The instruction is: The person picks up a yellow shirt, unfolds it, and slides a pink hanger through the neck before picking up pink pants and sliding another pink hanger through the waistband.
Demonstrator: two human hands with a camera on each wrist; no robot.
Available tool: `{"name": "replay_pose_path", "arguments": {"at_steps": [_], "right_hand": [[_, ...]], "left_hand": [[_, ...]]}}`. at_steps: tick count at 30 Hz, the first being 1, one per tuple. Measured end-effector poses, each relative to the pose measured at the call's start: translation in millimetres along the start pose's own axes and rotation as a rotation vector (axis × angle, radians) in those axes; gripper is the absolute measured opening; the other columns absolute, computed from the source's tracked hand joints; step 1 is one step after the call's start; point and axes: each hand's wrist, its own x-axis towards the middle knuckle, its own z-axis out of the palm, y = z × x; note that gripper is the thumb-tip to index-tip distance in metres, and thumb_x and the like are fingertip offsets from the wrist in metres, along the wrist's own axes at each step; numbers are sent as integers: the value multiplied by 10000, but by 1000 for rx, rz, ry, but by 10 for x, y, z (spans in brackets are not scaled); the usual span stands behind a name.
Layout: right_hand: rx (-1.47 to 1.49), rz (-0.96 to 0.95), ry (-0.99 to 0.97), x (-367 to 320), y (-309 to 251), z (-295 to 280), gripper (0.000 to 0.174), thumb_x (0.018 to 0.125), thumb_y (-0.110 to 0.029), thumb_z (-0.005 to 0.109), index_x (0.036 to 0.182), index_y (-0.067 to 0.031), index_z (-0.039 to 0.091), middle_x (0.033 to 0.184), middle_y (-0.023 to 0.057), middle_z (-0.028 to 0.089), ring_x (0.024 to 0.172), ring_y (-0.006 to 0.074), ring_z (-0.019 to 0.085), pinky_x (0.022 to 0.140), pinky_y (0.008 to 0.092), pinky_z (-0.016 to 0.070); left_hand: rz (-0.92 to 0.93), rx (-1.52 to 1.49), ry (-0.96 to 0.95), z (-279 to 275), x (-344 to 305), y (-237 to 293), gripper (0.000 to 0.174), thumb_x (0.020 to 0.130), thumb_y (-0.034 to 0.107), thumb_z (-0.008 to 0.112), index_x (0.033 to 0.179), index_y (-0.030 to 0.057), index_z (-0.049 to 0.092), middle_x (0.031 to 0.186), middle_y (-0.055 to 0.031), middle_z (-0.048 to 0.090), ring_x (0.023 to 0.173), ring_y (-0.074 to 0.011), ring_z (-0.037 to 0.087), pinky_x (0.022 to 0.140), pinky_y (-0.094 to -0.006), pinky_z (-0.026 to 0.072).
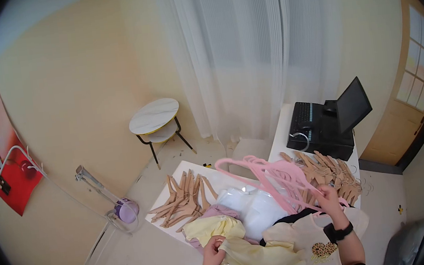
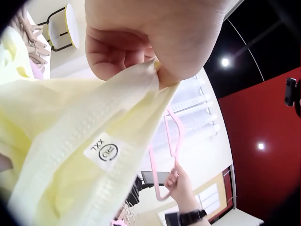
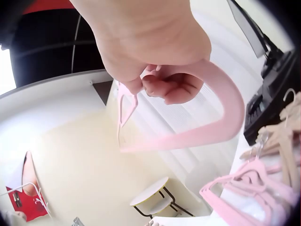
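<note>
My left hand (image 1: 214,255) pinches the edge of a pale yellow garment (image 1: 258,259). Close up in the left wrist view, a white label (image 2: 104,151) marked XXL shows inside its neckline. My right hand (image 1: 331,202) grips a pink plastic hanger (image 3: 202,135) by one end, raised over the table. Beneath it, more pink hangers (image 3: 254,183) lie in a pile. A cream shirt (image 1: 294,233) with a leopard-print heart is spread near my right forearm. Between the hands and the far table edge sit white folded pieces (image 1: 260,215); another yellow cloth (image 1: 215,227) lies left of them.
Wooden hangers lie in two heaps, one on the left (image 1: 183,201) and one on the right (image 1: 326,169). Behind the right heap stands a black machine with keyboard and screen (image 1: 355,103). A round side table (image 1: 155,115) is near the curtain; a grey bag (image 1: 405,244) lies right.
</note>
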Motion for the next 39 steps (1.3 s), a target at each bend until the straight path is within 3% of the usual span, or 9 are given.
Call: {"name": "replay_pose_path", "arguments": {"at_steps": [7, 12, 14, 22, 29, 30, 33, 37, 39], "right_hand": [[-235, -96, -136, -1150, -727, -903, 187, 647, -82, 704, 565, 6, 561, 449, 35, 489, 411, 78, 436, 415, 222, 330], [-347, -71, -51, -1696, -846, -770, 209, 604, -116, 724, 510, -25, 560, 446, 39, 510, 395, 109, 475, 406, 238, 327], [-474, -63, -2, -1811, -1132, -586, 122, 693, -145, 661, 685, -38, 604, 608, 116, 569, 529, 222, 546, 481, 304, 429], [-607, -135, 205, -2129, -1129, -501, 125, 689, -123, 669, 670, -27, 592, 608, 106, 570, 508, 206, 538, 453, 285, 408], [-559, -15, 267, -2282, -1395, -486, 136, 706, -149, 683, 685, -35, 612, 625, 97, 588, 516, 199, 543, 458, 266, 413], [-628, -244, 445, -2265, -1163, -400, 219, 597, -119, 727, 512, -32, 544, 422, 38, 479, 367, 148, 459, 393, 269, 324], [-616, -187, 312, -2320, -1079, -298, 222, 603, -122, 720, 527, -31, 533, 406, 51, 448, 347, 184, 440, 384, 293, 322], [-644, -190, 243, -2235, -1108, -22, 215, 623, -115, 708, 546, -19, 531, 417, 74, 452, 346, 186, 441, 378, 281, 317], [-522, -86, 400, -2215, -1017, 112, 207, 649, -94, 690, 556, -9, 525, 417, 90, 448, 343, 175, 435, 368, 261, 304]], "left_hand": [[51, -64, -49, -85, 257, 116, 259, 757, -43, 478, 1003, 34, 507, 585, 70, 431, 498, -9, 346, 452, -171, 272], [94, 90, -149, -100, 429, 55, 271, 712, -17, 482, 970, 48, 533, 557, 57, 428, 484, -26, 365, 445, -193, 283], [116, 137, -181, -87, 441, 74, 274, 690, 3, 493, 955, 53, 543, 540, 43, 431, 473, -41, 377, 442, -207, 295], [261, 552, -71, 76, 523, 401, 284, 647, 128, 569, 921, 57, 600, 524, -78, 506, 465, -185, 508, 463, -298, 395], [355, 249, -113, 184, 768, 347, 341, 658, 67, 554, 993, 40, 609, 494, -48, 497, 456, -122, 485, 444, -275, 375], [292, 290, -142, 186, 770, 468, 371, 659, 53, 549, 1027, 42, 602, 490, -44, 505, 455, -106, 473, 440, -269, 369], [250, 441, -205, 313, 663, 903, 381, 666, 59, 554, 1043, 52, 611, 488, -65, 518, 427, -105, 429, 431, -262, 359], [406, 611, -274, 614, 569, 951, 293, 674, 105, 571, 954, 64, 645, 533, -127, 533, 448, -202, 510, 453, -295, 399], [459, 605, -270, 738, 523, 946, 263, 676, 121, 578, 923, 66, 653, 548, -146, 535, 471, -238, 540, 466, -308, 417]]}}
